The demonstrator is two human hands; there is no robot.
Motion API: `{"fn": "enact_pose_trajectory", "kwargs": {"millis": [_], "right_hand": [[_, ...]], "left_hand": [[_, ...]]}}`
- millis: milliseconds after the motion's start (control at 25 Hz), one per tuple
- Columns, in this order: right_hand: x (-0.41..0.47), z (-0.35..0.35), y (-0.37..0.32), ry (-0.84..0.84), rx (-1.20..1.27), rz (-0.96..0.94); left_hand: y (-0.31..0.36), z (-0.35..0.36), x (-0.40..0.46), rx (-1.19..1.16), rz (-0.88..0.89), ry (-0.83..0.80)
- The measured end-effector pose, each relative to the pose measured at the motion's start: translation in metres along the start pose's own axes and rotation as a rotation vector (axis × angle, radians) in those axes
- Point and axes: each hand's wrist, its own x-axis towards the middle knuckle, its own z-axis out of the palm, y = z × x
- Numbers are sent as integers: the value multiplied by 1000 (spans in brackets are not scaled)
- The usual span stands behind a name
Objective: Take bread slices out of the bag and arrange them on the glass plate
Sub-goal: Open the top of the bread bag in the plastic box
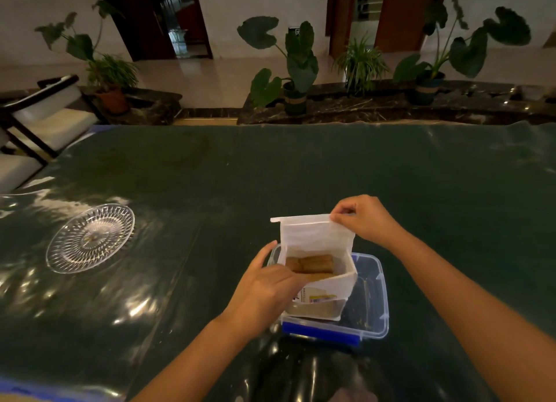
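A white plastic bread bag [316, 239] stands open inside a clear plastic container [374, 296] near the table's front. Brown bread slices [310, 263] show in the bag's mouth. My right hand [364, 219] pinches the bag's far top edge at its right corner and holds it up. My left hand [264, 290] is at the bag's near left edge, its fingers reaching into the opening and touching the bread; whether they grip a slice is hidden. The cut-glass plate [90, 239] lies bare on the table, well to the left of the bag.
The table [301, 166] has a dark green glossy cover. The container has blue clips at its front. Chairs [39, 121] stand at the far left, and potted plants [298, 70] line a dark ledge beyond the table's far edge.
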Motion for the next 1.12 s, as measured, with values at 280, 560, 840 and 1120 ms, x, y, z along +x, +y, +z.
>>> {"fn": "enact_pose_trajectory", "kwargs": {"millis": [280,560,840,1120], "right_hand": [[21,-9,7,40,-114,21],[-23,1,-19,163,-155,-363],[-47,8,-33,-321,-639,-474],[-62,10,-21,-299,-667,-571]], "left_hand": [[12,-22,-13,14,-45,-84],[17,-20,-5,-37,-109,-81],[29,-22,15,-96,-301,-18],[17,-8,75,313,-729,-300]]}}
